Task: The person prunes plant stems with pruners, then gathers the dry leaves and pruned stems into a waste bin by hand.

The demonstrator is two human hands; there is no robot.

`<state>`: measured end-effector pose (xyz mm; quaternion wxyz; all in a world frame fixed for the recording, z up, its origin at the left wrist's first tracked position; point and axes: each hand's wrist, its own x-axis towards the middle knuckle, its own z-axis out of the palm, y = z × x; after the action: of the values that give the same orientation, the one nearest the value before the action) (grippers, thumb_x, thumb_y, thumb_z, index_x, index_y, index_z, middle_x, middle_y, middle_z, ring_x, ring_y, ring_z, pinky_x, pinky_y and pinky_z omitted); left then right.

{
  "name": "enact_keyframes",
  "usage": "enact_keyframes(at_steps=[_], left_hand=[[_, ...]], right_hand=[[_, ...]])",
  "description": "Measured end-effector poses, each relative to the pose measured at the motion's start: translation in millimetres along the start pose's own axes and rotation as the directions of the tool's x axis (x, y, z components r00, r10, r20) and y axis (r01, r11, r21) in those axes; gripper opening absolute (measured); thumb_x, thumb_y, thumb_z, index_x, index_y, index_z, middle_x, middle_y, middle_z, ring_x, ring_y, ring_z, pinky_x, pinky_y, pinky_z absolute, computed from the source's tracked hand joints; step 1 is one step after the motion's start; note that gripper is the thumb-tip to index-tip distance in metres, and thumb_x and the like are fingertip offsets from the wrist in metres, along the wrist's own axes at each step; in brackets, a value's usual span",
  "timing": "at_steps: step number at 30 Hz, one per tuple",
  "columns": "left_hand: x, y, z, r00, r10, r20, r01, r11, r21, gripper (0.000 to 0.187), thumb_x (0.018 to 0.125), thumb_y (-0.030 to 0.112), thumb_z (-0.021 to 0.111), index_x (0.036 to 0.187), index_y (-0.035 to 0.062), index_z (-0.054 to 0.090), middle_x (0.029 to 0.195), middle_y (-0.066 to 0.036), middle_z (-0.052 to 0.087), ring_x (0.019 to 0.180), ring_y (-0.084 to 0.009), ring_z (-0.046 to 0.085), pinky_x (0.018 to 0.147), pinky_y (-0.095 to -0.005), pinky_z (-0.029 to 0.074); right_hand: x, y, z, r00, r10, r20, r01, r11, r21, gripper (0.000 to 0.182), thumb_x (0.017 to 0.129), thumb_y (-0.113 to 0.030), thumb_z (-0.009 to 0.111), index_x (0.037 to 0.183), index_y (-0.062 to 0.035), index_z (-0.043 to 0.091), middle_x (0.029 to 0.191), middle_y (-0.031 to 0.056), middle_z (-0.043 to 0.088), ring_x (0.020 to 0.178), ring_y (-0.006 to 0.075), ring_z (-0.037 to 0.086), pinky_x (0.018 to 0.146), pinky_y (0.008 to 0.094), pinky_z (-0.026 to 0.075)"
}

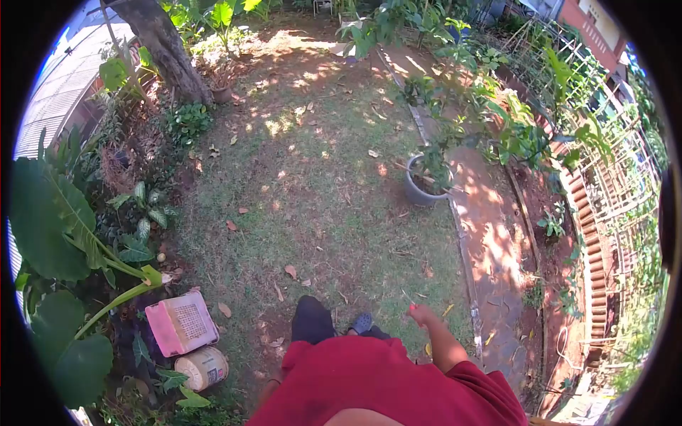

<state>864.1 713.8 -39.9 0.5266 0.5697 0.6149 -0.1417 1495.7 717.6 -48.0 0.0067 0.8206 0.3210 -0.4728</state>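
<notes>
I stand on a grass lawn in a garden, looking down over my red shirt. My right hand is stretched forward at waist height, low over the grass. Its fingers are closed, and a thin pale stick seems to poke up from the fist; it is too small to identify. One knee in dark trousers and a shoe show below the hand. My left hand is hidden beside the shirt; only a sliver of arm shows.
A grey pot with a plant stands at the lawn's right edge beside a brick path. A pink crate and a round tub lie at the near left under large leaves. A tree trunk rises far left; a bamboo trellis stands on the right.
</notes>
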Motion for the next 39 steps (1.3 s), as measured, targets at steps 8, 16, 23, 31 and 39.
enact_keyframes(at_steps=[8,16,23,31,39], left_hand=[[121,25,-171,0.976,-0.180,0.123,0.142,0.953,0.269,0.027,0.085,0.019,0.055,0.098,0.0014,0.070,0.099,-0.019,0.070,0.091,-0.0317,0.068,0.078,-0.0426,0.053],[377,211,-499,0.923,-0.039,-0.382,0.060,0.997,0.043,0.031,0.088,0.029,0.058,0.103,0.0042,0.070,0.100,-0.018,0.070,0.090,-0.0289,0.070,0.078,-0.0415,0.053],[466,474,-668,0.875,0.278,-0.396,-0.362,0.919,-0.157,0.033,0.094,0.032,0.057,0.114,0.0064,0.064,0.094,-0.010,0.070,0.080,-0.0187,0.066,0.075,-0.0329,0.052],[650,480,-682,0.947,0.227,-0.228,-0.105,0.888,0.448,0.032,0.088,0.032,0.052,0.088,0.0046,0.067,0.082,-0.012,0.068,0.074,-0.0259,0.063,0.072,-0.0387,0.050],[614,559,-671,0.998,0.013,0.059,-0.029,0.963,0.269,0.040,0.088,0.039,0.053,0.113,0.0114,0.069,0.108,-0.014,0.070,0.100,-0.0308,0.067,0.087,-0.0400,0.051]], right_hand=[[169,-257,-81,0.997,-0.078,-0.004,0.078,0.990,0.116,0.061,0.073,-0.046,0.070,0.113,-0.0006,0.060,0.108,0.0215,0.066,0.099,0.0354,0.065,0.086,0.0416,0.050],[178,-335,-133,0.956,-0.012,0.292,0.074,0.976,-0.203,0.045,0.083,-0.050,0.059,0.086,-0.0056,0.069,0.059,0.0146,0.061,0.055,0.0261,0.060,0.063,0.0405,0.050],[249,-367,-148,0.903,0.288,0.319,-0.305,0.952,0.005,0.049,0.088,-0.049,0.051,0.080,-0.0026,0.065,0.056,0.0145,0.059,0.050,0.0252,0.059,0.055,0.0404,0.049],[439,-416,-195,0.962,0.161,0.219,-0.240,0.881,0.408,0.051,0.087,-0.049,0.057,0.089,0.0006,0.066,0.062,0.0115,0.059,0.048,0.0228,0.057,0.048,0.0383,0.046],[609,-574,-416,0.946,-0.102,0.307,0.141,0.984,-0.108,0.049,0.091,-0.047,0.046,0.087,-0.0028,0.067,0.065,0.0128,0.062,0.059,0.0263,0.061,0.057,0.0413,0.047]])
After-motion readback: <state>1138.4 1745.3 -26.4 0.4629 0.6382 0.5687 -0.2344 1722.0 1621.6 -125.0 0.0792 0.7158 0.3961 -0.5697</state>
